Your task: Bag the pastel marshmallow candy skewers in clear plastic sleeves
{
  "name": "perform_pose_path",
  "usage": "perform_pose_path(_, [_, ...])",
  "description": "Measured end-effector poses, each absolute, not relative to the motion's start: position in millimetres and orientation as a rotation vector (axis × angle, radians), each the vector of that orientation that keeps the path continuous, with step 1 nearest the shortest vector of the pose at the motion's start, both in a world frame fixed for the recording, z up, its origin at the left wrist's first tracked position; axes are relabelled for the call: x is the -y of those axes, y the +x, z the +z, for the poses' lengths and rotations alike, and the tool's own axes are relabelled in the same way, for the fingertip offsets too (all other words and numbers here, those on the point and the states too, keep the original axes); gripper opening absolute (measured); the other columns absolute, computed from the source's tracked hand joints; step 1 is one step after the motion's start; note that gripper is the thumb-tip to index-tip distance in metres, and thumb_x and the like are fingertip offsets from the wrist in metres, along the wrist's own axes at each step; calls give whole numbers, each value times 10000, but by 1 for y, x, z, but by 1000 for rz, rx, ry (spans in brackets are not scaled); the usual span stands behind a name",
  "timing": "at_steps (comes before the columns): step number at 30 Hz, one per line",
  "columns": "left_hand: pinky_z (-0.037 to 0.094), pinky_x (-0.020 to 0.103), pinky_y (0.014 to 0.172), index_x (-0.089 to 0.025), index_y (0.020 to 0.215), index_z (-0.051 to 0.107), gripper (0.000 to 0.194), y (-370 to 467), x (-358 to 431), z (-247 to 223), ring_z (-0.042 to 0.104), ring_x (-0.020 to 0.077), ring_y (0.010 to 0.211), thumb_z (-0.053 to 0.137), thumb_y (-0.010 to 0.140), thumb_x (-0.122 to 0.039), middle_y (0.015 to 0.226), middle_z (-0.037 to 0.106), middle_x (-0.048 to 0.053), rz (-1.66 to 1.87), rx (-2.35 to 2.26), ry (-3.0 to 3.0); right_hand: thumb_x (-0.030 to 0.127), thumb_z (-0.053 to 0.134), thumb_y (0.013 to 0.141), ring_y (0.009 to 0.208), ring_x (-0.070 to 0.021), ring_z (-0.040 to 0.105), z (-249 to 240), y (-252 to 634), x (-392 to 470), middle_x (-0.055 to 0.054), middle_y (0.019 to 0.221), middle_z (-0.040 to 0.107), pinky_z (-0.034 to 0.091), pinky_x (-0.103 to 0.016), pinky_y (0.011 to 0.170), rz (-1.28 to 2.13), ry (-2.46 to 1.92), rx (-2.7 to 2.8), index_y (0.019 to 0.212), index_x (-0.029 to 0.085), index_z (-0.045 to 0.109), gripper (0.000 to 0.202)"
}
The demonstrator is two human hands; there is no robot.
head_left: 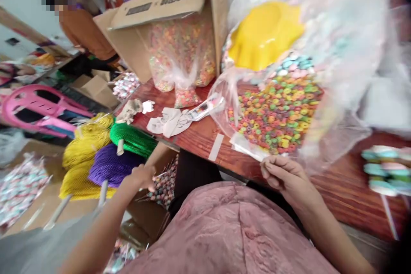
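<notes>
My right hand (284,171) is closed at the table's front edge, thumb and fingertips pinching the end of a flat white strip (247,147). Just beyond it, small ring-shaped candies (276,113) in red, orange, yellow and green fill the mouth of a clear plastic bag (340,132). My left hand (144,177) is off to the left, slightly blurred, its fingers loosely apart over a cardboard box of small candies on sticks (165,184). Nothing clear shows in it. On the right of the table lie stacked pastel candies on white sticks (383,171).
A yellow scalloped bowl (266,36) rests on the bagged candies. Behind stands an open carton (220,21) with a bag of candies (183,51). Crumpled paper (170,122) lies on the red-brown table (195,143). Mesh rolls (115,165) are at left; a person (85,32) works beyond.
</notes>
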State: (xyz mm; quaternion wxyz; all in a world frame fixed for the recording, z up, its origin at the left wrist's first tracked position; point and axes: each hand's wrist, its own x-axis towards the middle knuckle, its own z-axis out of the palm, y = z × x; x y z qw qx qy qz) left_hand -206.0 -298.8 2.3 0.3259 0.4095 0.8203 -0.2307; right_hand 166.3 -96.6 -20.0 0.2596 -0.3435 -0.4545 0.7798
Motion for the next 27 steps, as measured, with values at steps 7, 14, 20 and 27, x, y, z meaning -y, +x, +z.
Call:
perform_pose_path(7, [441, 245, 758, -185, 966, 698, 248, -96, 197, 35, 629, 141, 813, 496, 973, -326, 894, 710, 36, 241, -1380, 1940, 425, 672, 835, 475, -55, 352, -16, 193, 115, 26, 603, 524, 246, -215, 451, 1789, -990, 1358, 714, 172, 624, 284])
perform_pose_path(14, [459, 280, 721, -153, 821, 685, 189, -23, 122, 17, 612, 167, 795, 554, 938, -224, 832, 675, 51, 275, -1197, 2445, 346, 503, 931, 586, -120, 491, -16, 238, 124, 7, 642, 552, 391, -258, 578, 1127, -1254, 1828, 743, 195, 598, 259])
perform_pose_path(20, [499, 381, 861, -142, 865, 662, 150, -13, 122, -7, 593, 238, 959, 526, 921, -173, 1000, 660, 107, 341, -1416, 2681, 212, 354, 971, 748, -179, 622, -24, 246, 102, -73, 902, 683, 430, -283, 652, 522, -1474, 2387, 1017, 201, 678, 327])
perform_pose_path(27, [513, 430, 873, -144, 1155, 621, 283, -2, 109, -13, 546, 270, 1005, 570, 878, -177, 1050, 622, 125, 499, -1569, 2707, 139, 367, 947, 1040, -238, 650, -13, 212, 60, -107, 1307, 629, 531, -342, 793, 341, -1391, 2414, 1452, 234, 459, 522])
